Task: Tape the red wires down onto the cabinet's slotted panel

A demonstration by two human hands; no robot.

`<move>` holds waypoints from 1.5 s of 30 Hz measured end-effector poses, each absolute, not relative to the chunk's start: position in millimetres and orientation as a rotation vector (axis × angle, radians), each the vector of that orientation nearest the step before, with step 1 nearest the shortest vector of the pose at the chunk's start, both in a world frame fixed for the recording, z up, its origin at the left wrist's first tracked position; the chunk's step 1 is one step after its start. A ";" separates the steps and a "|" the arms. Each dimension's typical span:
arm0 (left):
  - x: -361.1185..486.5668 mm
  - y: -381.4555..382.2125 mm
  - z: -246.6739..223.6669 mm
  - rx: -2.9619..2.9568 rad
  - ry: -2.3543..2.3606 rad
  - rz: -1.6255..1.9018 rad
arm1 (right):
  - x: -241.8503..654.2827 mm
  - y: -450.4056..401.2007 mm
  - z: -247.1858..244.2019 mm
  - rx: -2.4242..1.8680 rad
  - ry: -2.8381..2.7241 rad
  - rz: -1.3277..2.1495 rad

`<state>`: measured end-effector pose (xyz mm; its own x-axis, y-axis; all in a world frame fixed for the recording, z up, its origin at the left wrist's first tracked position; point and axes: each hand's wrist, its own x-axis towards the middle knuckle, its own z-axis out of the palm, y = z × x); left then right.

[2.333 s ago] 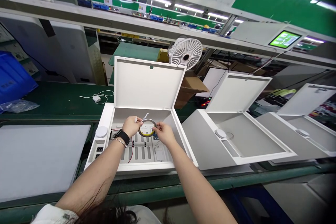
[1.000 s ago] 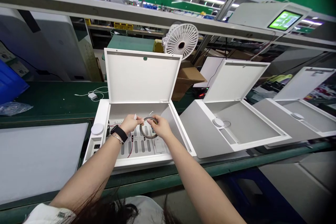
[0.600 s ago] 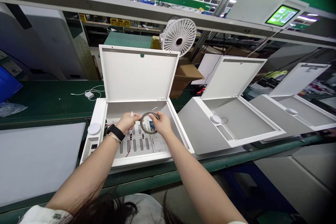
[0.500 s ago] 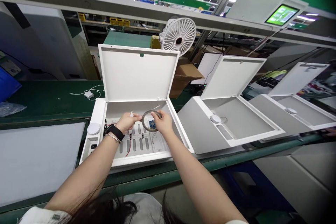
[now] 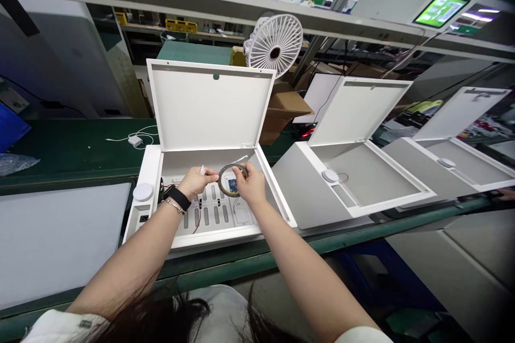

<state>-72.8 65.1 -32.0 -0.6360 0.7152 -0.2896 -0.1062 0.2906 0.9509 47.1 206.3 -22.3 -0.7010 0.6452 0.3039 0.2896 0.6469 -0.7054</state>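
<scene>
My right hand (image 5: 250, 185) grips a thin grey ring, which looks like a roll of tape (image 5: 222, 188), by its right side. At the roll's left edge, the fingers of my left hand (image 5: 196, 181) are pinched; a small white cover shows on one finger. A pale strip sticks up behind the roll. Both hands are over an open white box (image 5: 237, 236) with its lid (image 5: 213, 110) raised. Inside are a slotted white panel, red and black wires (image 5: 198, 220) and a blue circuit board (image 5: 232, 186), seen through the ring.
Two more white boxes (image 5: 289, 187) with raised lids stand to the right. At left lie a white panel (image 5: 56, 241) and a white adapter with cable (image 5: 135, 141). Behind are a fan (image 5: 274, 45), a cardboard box (image 5: 281, 107) and a shelf-mounted device with a green screen (image 5: 441, 9).
The view has shifted slightly. My right hand has tilted the roll a little, while my left fingers stay at its left edge.
</scene>
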 end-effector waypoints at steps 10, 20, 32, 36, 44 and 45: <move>-64.6 72.9 -33.8 0.789 2.283 1.417 | 39.7 206.8 -27.9 -0.853 -2.291 0.873; -60.9 67.0 -20.7 0.916 2.690 1.379 | 33.2 205.3 -38.8 -0.673 -2.347 1.351; -68.7 58.8 -14.3 0.951 2.851 1.564 | 32.8 205.0 -39.0 -0.489 -2.319 2.078; -71.1 58.1 -15.9 0.991 2.854 1.526 | 33.6 206.4 -39.9 -0.499 -2.295 2.129; -71.6 55.7 -19.2 1.042 2.852 1.479 | 33.1 208.8 -46.4 -0.463 -2.309 2.160; -71.6 55.5 -19.5 1.042 2.854 1.479 | 32.8 208.8 -46.3 -0.456 -2.309 2.159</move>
<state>-71.6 55.5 -19.5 -0.7844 0.4105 0.4650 0.6166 0.4349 0.6562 32.8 208.8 -46.3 -0.9578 0.1709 -0.2310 0.2420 0.0461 -0.9692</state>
